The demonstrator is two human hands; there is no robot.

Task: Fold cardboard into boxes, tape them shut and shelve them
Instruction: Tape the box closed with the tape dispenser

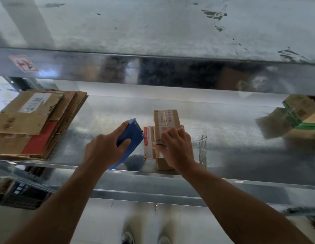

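Box [166, 118] sits on the shelf [223, 131], its long axis running away from the person, with the right hand [178, 148] curled over its near end. The left hand [104, 150] grips the dispenser [130, 136] just left of the box, so taping likely runs rightward.

The letters "YF" are printed in dark type at the near end of the white-and-red tape [147, 147] stuck on the small cardboard box [166, 118], just beside the blue tape dispenser [130, 138]. Red characters are printed along this tape and along the strips on the box's top, but they are too blurred to be read. A red-bordered sticker [23, 63] with a red mark is fixed on the upper shelf beam [153, 71]; its sign cannot be made out. A white shipping label [34, 102] is stuck on the flattened cardboard stack [21, 124]; its print is too small to be read
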